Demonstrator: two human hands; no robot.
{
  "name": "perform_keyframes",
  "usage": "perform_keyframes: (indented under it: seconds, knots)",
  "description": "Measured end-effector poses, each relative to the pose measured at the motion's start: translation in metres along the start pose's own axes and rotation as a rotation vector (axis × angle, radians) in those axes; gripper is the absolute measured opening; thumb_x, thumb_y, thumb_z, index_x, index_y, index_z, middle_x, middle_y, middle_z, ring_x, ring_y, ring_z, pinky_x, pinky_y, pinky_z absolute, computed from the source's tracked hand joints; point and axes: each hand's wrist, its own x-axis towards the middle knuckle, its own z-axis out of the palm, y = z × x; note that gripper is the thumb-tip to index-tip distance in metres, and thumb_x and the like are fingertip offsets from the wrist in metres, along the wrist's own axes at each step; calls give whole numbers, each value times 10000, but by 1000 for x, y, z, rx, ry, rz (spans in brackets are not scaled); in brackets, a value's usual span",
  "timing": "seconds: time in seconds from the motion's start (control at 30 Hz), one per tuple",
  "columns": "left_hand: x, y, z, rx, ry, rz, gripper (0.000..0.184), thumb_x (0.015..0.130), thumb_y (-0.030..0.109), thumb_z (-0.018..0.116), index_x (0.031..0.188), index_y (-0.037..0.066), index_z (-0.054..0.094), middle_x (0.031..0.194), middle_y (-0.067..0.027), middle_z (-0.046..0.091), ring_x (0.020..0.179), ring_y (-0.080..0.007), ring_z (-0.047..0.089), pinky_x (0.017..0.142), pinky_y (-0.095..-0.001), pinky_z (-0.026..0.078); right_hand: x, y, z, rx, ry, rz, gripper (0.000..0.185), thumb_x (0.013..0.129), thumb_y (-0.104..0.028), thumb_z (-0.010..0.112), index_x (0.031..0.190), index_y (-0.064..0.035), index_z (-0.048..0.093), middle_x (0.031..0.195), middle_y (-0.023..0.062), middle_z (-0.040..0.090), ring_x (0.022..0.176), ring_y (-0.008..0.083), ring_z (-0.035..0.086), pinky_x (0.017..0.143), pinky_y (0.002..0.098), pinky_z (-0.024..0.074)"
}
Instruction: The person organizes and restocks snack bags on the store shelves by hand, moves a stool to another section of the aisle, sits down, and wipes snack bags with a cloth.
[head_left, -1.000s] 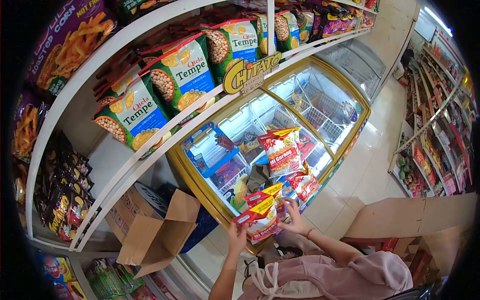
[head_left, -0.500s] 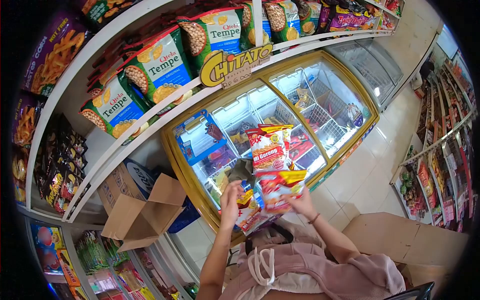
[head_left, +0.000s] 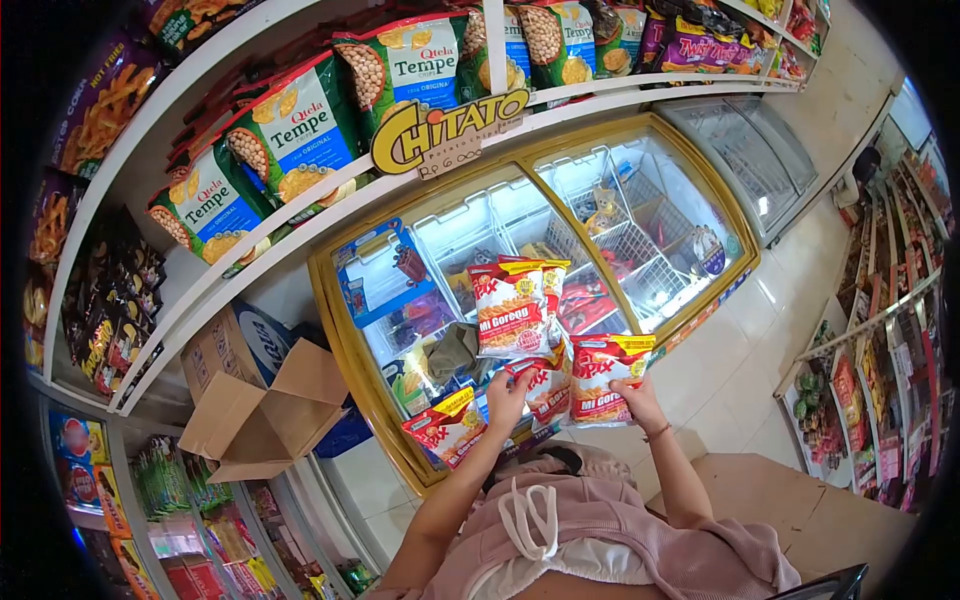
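Observation:
My right hand is closed on the lower right edge of a red and white Mi Goreng snack packet, its thumb on the front. My left hand grips the left edge of a second Mi Goreng packet, which is partly behind the first. Left of that wrist, another such packet lies tilted at the freezer's near edge. Beyond my hands, more Mi Goreng packets rest in a pile on the freezer's glass top.
The gold-framed chest freezer stands before me. Above it runs a white shelf with Qtela Tempe packets and a Chitato sign. An opened cardboard box is at the left. Product shelves line the right side.
My right hand has moved right and turned its packet face up. The left hand has shifted right onto another packet, and one packet now lies to its left.

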Motion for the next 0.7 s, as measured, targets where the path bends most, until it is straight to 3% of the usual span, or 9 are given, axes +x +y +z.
perform_keyframes:
  seconds: [0.07, 0.1, 0.2, 0.33, 0.47, 0.6, 0.67, 0.7]
  knots:
    - [-9, 26, -10, -112, 1, 99, 132, 827, 142, 636, 858, 15, 646, 747, -110, 609, 652, -220, 577, 603, -312, 439, 4, 1, -8, 48, -5, -20, 380, 763, -8, 688, 1109, 10, 533, 1010, 78, 638, 878, 149, 621, 767, 299, 517]
    - [-12, 22, -16, -51, -24, 249, 106, 850, 100, 601, 892, 8, 634, 782, -111, 633, 676, -187, 595, 609, -296, 448, 6, -3, -8, 80, -50, -27, 405, 758, -8, 691, 1125, 8, 521, 1032, 77, 631, 889, 149, 619, 775, 301, 516]
    - [-22, 20, -21, -254, -37, 54, 116, 862, 106, 592, 913, 5, 619, 834, -118, 648, 720, -152, 604, 638, -266, 453, 12, -13, -5, 100, -227, 23, 441, 745, -3, 699, 1143, 1, 510, 1051, 74, 625, 900, 150, 616, 778, 302, 514]
    - [-15, 48, -44, -502, 63, 105, 137, 906, 75, 522, 1014, 5, 568, 899, -61, 639, 787, -99, 576, 699, -238, 452, 29, -9, 18, -31, -408, 19, 578, 690, -7, 756, 1197, -19, 479, 1090, 58, 612, 979, 134, 581, 858, 307, 477]
    - [-15, 85, -70, -479, 189, 191, 156, 922, 54, 484, 1059, -2, 533, 956, -46, 596, 859, -75, 547, 756, -221, 436, 41, -30, 62, -66, -611, -43, 634, 661, -31, 789, 1215, -28, 481, 1130, 49, 596, 1038, 129, 546, 917, 324, 440]
    - [-14, 116, -86, -470, 265, 82, 191, 906, 115, 538, 1058, -1, 532, 897, -32, 595, 757, -77, 557, 650, -223, 456, 57, -42, 92, -183, -825, -20, 678, 658, -89, 804, 1246, -19, 472, 1138, 41, 592, 1053, 117, 528, 929, 300, 411]
    - [-6, 104, -93, -225, 304, 138, 186, 886, 159, 585, 964, -10, 578, 774, -19, 598, 653, -64, 529, 565, -223, 426, 66, -31, 96, -286, -867, -131, 634, 673, -76, 790, 1229, -16, 489, 1115, 36, 603, 1037, 117, 538, 923, 296, 414]
    - [-3, 97, -96, -152, 335, 126, 181, 884, 163, 589, 937, -10, 588, 745, -14, 595, 635, -59, 517, 556, -222, 416, 75, -10, 78, -242, -800, -19, 709, 660, -67, 796, 1266, -17, 433, 1160, 50, 573, 1054, 132, 531, 929, 313, 419]
